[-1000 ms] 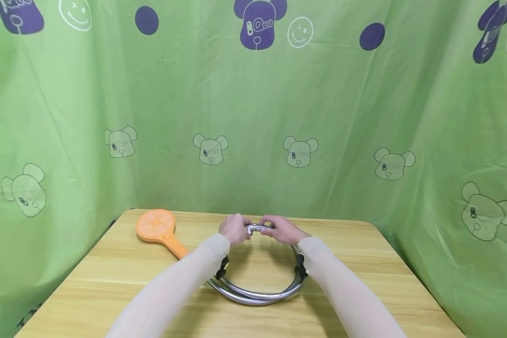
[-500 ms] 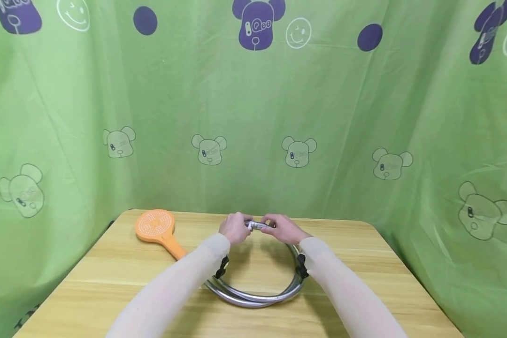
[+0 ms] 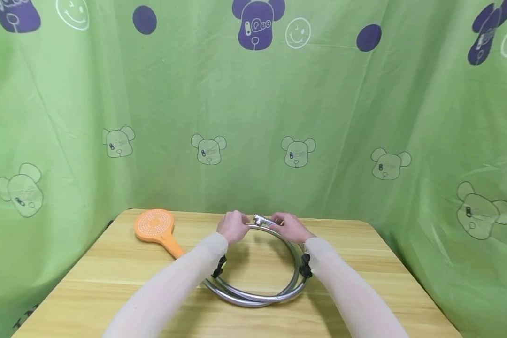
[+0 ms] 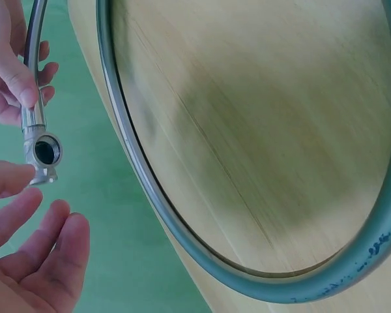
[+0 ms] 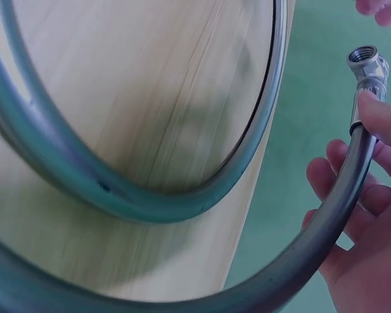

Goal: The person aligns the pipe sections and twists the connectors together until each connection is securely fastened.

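A coiled silver shower hose lies on the table, and its upper end is raised near the far edge. My right hand pinches that end just behind a chrome fitting. In the right wrist view, the thumb presses on the collar below the threaded opening of the fitting. My left hand is beside the fitting; in the left wrist view, the left hand's fingers are loosely spread, holding nothing. An orange shower head lies face up at the left, its lower handle hidden behind the left forearm.
The wooden table has its far edge just beyond both hands. A green curtain with bear prints surrounds it at the back and sides. Black straps circle both wrists.
The left hand has let go of the chrome fitting, which now shows in full. The right hand has shifted slightly right and up with the hose end; the orange shower head stays put.
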A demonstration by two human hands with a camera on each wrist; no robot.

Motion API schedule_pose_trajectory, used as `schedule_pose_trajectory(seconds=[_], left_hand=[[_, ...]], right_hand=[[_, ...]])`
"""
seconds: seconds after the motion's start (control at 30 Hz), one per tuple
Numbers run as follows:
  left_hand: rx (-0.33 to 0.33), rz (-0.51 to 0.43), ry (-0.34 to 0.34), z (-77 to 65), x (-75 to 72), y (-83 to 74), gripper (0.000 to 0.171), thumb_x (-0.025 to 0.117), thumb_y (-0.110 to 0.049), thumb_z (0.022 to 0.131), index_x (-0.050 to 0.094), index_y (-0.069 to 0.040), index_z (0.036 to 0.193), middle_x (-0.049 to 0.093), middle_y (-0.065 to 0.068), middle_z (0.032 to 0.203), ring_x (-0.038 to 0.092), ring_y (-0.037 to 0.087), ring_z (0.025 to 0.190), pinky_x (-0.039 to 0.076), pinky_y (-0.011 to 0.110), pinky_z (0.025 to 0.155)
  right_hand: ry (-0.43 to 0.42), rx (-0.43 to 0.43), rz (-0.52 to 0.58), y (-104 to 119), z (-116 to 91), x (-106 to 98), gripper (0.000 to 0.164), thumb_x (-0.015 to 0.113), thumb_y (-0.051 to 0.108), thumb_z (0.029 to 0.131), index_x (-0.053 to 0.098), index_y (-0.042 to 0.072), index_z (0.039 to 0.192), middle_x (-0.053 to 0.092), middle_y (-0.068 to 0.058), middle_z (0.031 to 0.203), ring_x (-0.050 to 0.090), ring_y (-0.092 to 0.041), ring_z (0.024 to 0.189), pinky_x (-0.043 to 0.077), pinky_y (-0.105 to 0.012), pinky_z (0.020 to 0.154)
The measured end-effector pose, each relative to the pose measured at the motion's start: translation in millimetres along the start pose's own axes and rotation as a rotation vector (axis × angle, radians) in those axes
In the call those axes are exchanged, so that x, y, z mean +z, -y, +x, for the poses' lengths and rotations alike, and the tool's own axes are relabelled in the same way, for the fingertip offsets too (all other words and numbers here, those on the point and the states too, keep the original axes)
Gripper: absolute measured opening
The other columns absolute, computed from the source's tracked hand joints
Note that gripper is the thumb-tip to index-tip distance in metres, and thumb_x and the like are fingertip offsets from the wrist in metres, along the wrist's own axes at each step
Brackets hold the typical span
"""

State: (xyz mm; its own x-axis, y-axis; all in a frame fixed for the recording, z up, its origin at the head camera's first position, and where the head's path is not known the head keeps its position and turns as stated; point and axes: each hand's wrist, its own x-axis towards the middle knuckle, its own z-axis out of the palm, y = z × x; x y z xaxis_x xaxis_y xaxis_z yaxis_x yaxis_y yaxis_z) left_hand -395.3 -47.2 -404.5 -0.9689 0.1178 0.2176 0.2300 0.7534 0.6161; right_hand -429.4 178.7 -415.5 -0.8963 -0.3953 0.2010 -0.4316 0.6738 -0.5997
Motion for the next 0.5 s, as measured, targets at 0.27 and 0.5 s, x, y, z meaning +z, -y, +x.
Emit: schedule_pose_trajectory(seconds=[0.27, 0.5], left_hand=[[0.029, 0.038, 0.009, -1.4, -2.5, 4.2, 0.02, 0.072, -0.023, 0.089, 0.077, -0.012, 0.106, 0.076, 0.006, 0.104, 0.069, 0.023, 0.092, 0.055, 0.039, 0.08], [0.02, 0.037, 0.02, -2.2, -3.8, 6.7, 0.023, 0.073, -0.022, 0.088, 0.077, -0.012, 0.107, 0.076, 0.005, 0.101, 0.067, 0.022, 0.091, 0.054, 0.038, 0.08]], right_hand=[[-0.046, 0.064, -0.015, -8.8, -2.6, -3.9, 0.012, 0.067, 0.015, 0.096, 0.067, 0.007, 0.104, 0.065, -0.006, 0.096, 0.058, -0.019, 0.083, 0.048, -0.03, 0.071], [-0.072, 0.129, -0.017, -15.8, -7.3, -6.1, 0.014, 0.066, 0.017, 0.096, 0.066, 0.006, 0.106, 0.065, -0.008, 0.099, 0.056, -0.019, 0.082, 0.046, -0.03, 0.069]])
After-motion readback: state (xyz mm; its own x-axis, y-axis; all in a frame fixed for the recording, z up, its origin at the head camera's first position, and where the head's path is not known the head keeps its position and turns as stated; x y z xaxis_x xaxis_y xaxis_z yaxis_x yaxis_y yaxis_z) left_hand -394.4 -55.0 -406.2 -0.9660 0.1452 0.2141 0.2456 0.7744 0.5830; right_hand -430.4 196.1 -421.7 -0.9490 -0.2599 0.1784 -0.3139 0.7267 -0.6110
